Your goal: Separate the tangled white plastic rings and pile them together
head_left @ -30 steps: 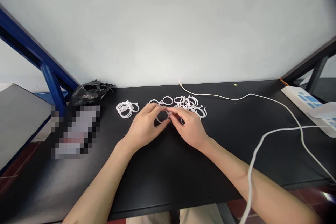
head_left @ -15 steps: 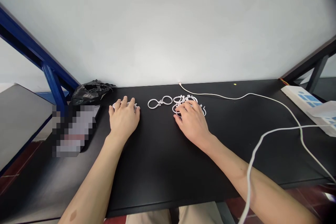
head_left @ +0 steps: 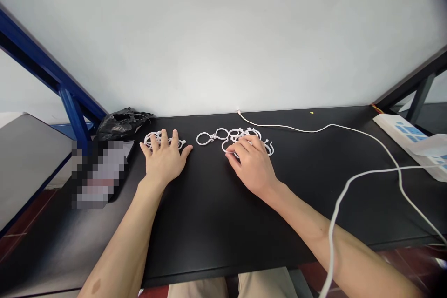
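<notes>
On the black table, white plastic ring clips lie in two clusters with a single double-ring clip (head_left: 212,138) between them. My left hand (head_left: 161,160) lies palm down with fingers spread over the left cluster (head_left: 182,142), partly covering it. My right hand (head_left: 254,163) is at the right cluster (head_left: 239,133), its thumb and forefinger closed on the edge of one ring clip (head_left: 224,143) at the cluster's near left side. The curled fingers hide part of that cluster.
A phone-like dark slab (head_left: 120,167), partly pixelated, and a crumpled black plastic bag (head_left: 122,122) lie at the left. A white cable (head_left: 335,200) crosses the right side, over my right forearm. A white-and-blue package (head_left: 401,125) sits far right. A wall (head_left: 223,37) rises behind the table.
My left hand's fingers have spread wider, showing more of the rings beneath. My right hand has shifted slightly left and toward me, drawing one ring out from the cluster's left side.
</notes>
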Available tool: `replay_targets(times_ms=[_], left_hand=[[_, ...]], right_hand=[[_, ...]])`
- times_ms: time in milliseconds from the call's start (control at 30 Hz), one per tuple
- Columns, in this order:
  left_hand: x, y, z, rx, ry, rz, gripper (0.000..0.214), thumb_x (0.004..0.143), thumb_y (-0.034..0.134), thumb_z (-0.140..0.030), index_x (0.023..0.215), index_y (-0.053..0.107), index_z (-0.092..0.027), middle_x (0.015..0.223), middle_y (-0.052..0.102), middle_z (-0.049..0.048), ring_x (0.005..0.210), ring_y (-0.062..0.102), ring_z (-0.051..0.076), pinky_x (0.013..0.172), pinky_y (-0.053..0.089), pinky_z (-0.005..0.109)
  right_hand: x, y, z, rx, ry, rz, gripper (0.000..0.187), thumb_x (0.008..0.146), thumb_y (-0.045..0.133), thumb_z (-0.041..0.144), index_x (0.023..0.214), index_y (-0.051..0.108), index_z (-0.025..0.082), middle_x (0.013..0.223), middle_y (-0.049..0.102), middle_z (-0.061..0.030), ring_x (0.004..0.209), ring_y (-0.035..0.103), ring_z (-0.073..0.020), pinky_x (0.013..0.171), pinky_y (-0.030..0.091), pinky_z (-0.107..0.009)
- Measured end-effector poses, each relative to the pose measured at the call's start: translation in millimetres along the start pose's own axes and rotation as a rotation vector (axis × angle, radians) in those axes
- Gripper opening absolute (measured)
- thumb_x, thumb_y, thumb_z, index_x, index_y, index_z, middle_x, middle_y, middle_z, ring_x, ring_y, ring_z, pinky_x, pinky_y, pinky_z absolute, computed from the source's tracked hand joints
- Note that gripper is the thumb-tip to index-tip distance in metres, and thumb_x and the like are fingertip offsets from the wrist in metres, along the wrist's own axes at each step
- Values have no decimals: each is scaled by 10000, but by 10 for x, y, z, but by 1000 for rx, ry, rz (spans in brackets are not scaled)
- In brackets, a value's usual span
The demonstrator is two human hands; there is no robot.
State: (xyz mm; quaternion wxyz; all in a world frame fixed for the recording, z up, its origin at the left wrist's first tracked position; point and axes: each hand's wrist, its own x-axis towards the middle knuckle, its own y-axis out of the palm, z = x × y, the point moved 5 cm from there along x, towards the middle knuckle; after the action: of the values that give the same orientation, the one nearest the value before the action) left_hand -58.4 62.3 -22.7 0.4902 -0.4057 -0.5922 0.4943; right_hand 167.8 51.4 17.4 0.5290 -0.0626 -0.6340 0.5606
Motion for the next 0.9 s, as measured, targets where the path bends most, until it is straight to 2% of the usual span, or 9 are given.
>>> replay_targets(times_ms=[167,267,333,367,467,567,667,767,900], left_hand=[[-15,-43,-113,-30,-9,5,799,941,370,-568,1523,271,-30,1540,331,281,1422,235,517,1103,161,705],[-44,-275,-225,-124,23,-207,703,954,394,-485,1485,344,-27,1474,448,255,1414,289,468,1126,172,659],[-88,-458,-319,-304,105,-342,543,968,391,-438,1366,513,-90,1338,591,191,1308,458,378,1093,329,532],[-106,-515,-373,-417,162,-338,462,972,397,-431,1257,602,-132,1229,660,148,1193,548,329,1030,408,466],[-142,-516,-543,-717,281,-57,362,976,415,-437,1008,693,-206,896,733,36,780,640,192,762,503,311],[-175,-457,-626,-903,282,103,289,947,492,-420,1021,685,-218,801,726,-8,646,617,140,631,476,250],[-167,-388,-632,-990,241,134,227,911,557,-361,1036,673,-212,809,734,-10,685,649,142,644,482,237],[-141,-339,-614,-939,223,121,183,908,549,-312,993,678,-214,747,720,-18,655,642,140,636,477,238],[-135,-359,-613,-813,319,39,186,951,484,-279,989,659,-231,765,723,-32,604,608,119,634,457,230]], right_hand=[[17,-32,85,71,-53,-25,99,938,574,179,897,663,191,891,710,-39,969,563,-226,888,483,-373],[23,-53,100,112,-71,-43,98,940,571,172,889,652,193,882,698,-36,919,564,-209,862,488,-361],[25,-66,102,130,-75,-61,96,940,574,169,888,651,194,889,691,-39,909,562,-203,854,490,-360],[26,-71,103,138,-78,-72,91,938,579,168,891,653,194,897,689,-42,913,560,-203,857,491,-361],[23,-69,110,161,-94,-95,75,929,595,162,896,659,185,922,683,-51,923,551,-201,862,498,-360],[17,-45,129,186,-117,-92,76,924,598,155,885,655,185,918,681,-54,912,541,-199,840,513,-350],[11,-24,164,214,-146,-74,78,919,600,150,878,655,187,917,676,-54,903,534,-196,818,525,-338],[11,-38,196,257,-160,-68,54,918,608,179,903,659,189,945,660,-60,916,546,-195,835,533,-349],[19,-91,155,315,-56,-110,229,928,572,203,1148,624,166,1084,599,-110,1026,577,-213,921,531,-397]])
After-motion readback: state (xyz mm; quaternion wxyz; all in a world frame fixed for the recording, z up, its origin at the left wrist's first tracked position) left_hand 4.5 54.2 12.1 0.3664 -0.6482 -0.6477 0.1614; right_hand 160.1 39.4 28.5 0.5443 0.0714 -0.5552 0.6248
